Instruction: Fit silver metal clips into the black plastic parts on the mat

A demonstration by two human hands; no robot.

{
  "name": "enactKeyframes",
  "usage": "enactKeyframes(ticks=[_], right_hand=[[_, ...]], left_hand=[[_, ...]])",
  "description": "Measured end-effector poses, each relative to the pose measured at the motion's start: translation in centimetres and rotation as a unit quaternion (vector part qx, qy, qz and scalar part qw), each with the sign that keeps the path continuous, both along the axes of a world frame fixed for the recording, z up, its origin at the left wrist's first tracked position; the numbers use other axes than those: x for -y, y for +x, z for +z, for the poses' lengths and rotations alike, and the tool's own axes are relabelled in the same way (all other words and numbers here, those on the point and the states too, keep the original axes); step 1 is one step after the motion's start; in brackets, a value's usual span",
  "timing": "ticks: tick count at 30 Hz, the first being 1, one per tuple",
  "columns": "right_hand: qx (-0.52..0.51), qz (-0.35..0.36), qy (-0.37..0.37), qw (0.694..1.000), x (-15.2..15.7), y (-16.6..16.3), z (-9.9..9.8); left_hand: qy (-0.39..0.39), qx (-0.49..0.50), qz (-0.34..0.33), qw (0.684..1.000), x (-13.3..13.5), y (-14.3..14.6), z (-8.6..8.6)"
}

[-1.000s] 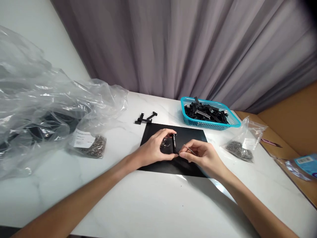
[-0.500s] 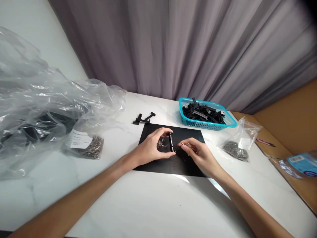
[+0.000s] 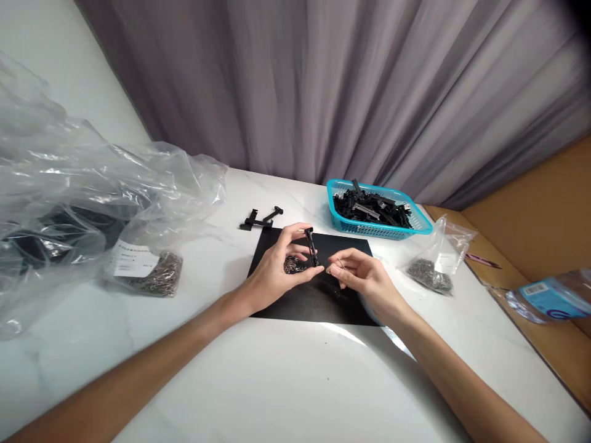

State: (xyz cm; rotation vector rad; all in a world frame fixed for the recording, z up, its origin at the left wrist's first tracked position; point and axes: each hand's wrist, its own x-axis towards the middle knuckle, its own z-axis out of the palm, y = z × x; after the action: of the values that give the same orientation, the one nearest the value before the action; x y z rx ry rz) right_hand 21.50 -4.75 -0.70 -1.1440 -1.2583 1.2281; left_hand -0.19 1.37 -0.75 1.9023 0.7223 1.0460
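Observation:
My left hand (image 3: 279,264) grips a slim black plastic part (image 3: 312,248) by its two ends, thumb below and fingers above, above a black mat (image 3: 300,304). Just to the right, my right hand (image 3: 357,274) is closed in a pinch around a small thin metal pin (image 3: 340,263), apart from the black part. Its exact shape is too small to make out. Behind my left fingers a little pile of metal pieces (image 3: 293,264) lies on the mat, partly hidden.
Several black plastic parts (image 3: 261,220) lie beyond the mat. A blue basket (image 3: 383,232) holds many more. Bags of small metal pieces stand left (image 3: 161,277) and right (image 3: 429,277). Large clear plastic (image 3: 175,172) covers the left side; a cardboard box (image 3: 521,197) is at the right.
My left hand has lifted slightly and turned the black part so that it leans. My right hand's fingers have shifted around the thin metal piece. The whole view has moved a little.

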Motion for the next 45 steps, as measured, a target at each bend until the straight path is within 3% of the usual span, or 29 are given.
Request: enactKeyframes(ticks=[6,14,26,31,35,38,41,45], right_hand=[[-0.062,-0.056,-0.039,0.996,0.2,-0.8,-0.2],[-0.013,-0.149,0.053,0.987,0.9,-1.7,-0.4],[0.072,-0.167,0.097,0.979,1.2,-2.0,-0.3],[0.184,-0.181,0.178,0.95,1.6,-1.1,1.1],[0.318,-0.144,0.318,0.882,2.1,-1.3,0.5],[0.375,-0.129,0.368,0.841,2.0,-1.4,-0.7],[0.396,-0.118,0.37,0.832,1.9,-1.3,-1.4],[0.371,-0.115,0.355,0.85,2.0,-1.3,-0.8]], left_hand=[[-0.09,0.076,-0.031,0.993,1.1,1.0,0.5],[-0.137,0.097,0.002,0.986,1.4,1.4,0.0],[-0.159,0.119,-0.01,0.98,1.4,1.5,0.1],[-0.176,0.132,-0.026,0.975,1.0,1.2,0.1],[-0.212,0.137,-0.025,0.967,1.1,1.3,0.2],[-0.217,0.137,-0.041,0.966,1.2,1.3,0.2],[-0.203,0.124,-0.052,0.97,1.1,1.2,0.2],[-0.189,0.105,-0.054,0.975,1.1,1.1,0.8]])
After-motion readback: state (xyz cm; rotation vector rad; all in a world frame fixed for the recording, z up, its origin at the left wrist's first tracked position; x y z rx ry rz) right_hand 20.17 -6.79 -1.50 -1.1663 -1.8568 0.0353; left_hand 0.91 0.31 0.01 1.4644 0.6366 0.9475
